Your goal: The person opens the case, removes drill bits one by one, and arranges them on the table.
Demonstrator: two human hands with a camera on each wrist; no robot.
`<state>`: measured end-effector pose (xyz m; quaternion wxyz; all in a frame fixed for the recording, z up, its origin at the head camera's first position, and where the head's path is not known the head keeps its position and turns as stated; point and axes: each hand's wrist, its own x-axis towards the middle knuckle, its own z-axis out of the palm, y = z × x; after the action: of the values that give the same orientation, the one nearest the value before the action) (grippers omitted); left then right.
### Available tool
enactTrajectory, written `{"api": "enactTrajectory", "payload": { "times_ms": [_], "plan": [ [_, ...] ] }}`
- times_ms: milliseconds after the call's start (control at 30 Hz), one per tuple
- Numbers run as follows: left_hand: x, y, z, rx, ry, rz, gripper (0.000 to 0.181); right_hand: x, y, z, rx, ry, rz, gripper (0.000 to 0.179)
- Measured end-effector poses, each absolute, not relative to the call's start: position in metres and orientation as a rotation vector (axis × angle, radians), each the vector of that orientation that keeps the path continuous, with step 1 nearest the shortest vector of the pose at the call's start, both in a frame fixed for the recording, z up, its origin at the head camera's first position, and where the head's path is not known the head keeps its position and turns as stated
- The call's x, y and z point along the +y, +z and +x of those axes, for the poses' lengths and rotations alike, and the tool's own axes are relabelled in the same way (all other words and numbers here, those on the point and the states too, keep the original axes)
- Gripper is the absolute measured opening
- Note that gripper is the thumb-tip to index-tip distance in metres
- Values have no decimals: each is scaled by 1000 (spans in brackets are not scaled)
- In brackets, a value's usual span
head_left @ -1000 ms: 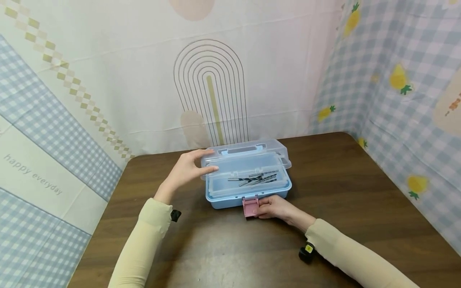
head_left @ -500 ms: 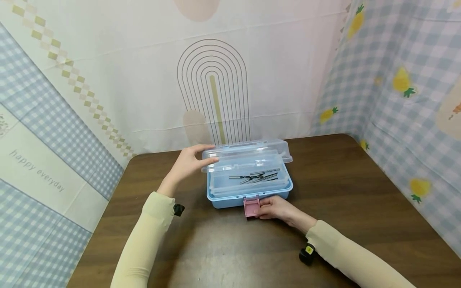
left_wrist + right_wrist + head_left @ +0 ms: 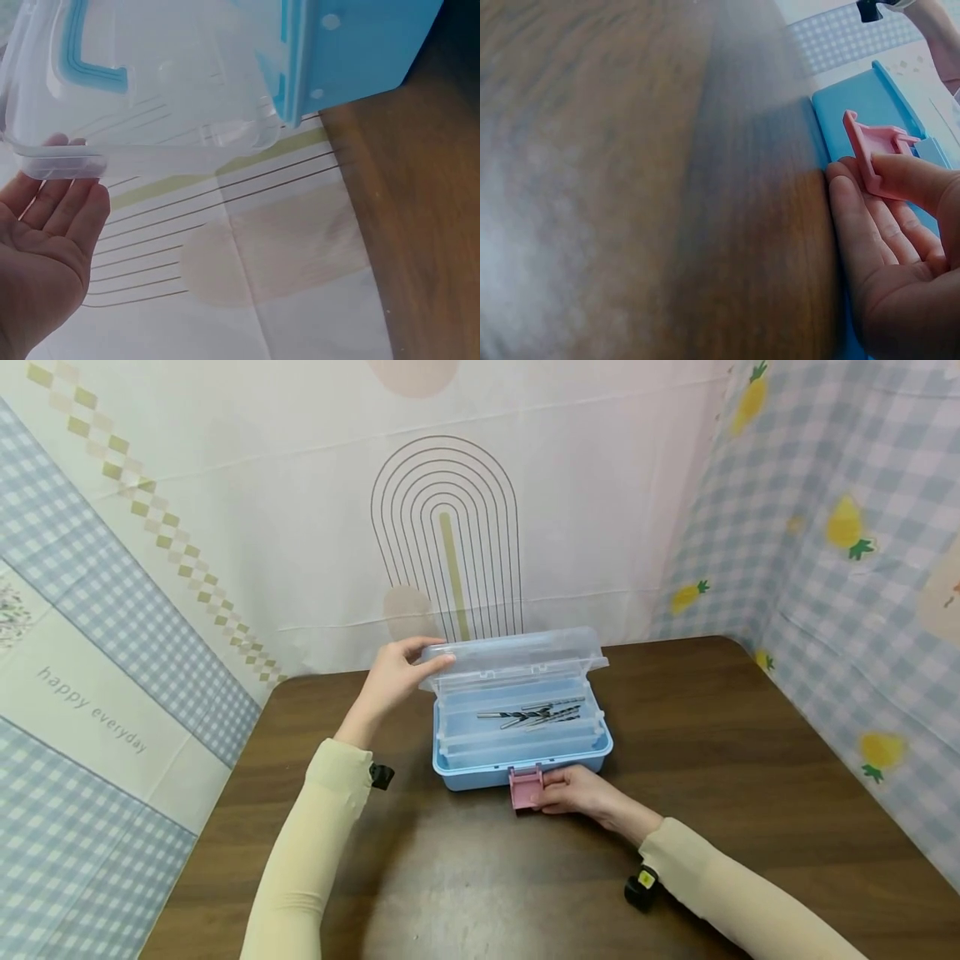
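A blue toolbox (image 3: 487, 779) sits on the table with its clear lid (image 3: 517, 652) tilted up at the back. My left hand (image 3: 397, 675) holds the lid's left end, thumb and fingers at its edge. The left wrist view has the fingertips of this hand (image 3: 56, 225) against the clear lid (image 3: 187, 161). My right hand (image 3: 581, 793) pinches the pink latch (image 3: 527, 790) on the box's front. In the right wrist view the thumb lies on the pink latch (image 3: 881, 142). Several metal drill bits (image 3: 532, 716) lie in a clear inner tray (image 3: 517, 739).
The toolbox stands on a dark wooden table (image 3: 465, 877), near its back edge. A patterned cloth (image 3: 585, 510) hangs behind, and a checked cloth (image 3: 825, 635) hangs on the right.
My left hand has moved up and back, and the lid has swung further up with it. The inner tray with the drill bits appears raised. My right hand stays at the latch.
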<state>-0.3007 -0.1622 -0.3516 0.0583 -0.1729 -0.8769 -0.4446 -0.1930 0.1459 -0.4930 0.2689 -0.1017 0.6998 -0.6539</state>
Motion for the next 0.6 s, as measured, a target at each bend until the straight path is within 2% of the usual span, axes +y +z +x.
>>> {"api": "enactTrajectory", "payload": {
  "times_ms": [300, 600],
  "plan": [
    [-157, -340, -308, -2612, -1334, -446, 58, 144, -491, -192, 1874, -1777, -274, 30],
    [-152, -336, -315, -2588, -1336, -277, 68, 145, -491, -191, 1880, -1774, -273, 32]
  ]
}}
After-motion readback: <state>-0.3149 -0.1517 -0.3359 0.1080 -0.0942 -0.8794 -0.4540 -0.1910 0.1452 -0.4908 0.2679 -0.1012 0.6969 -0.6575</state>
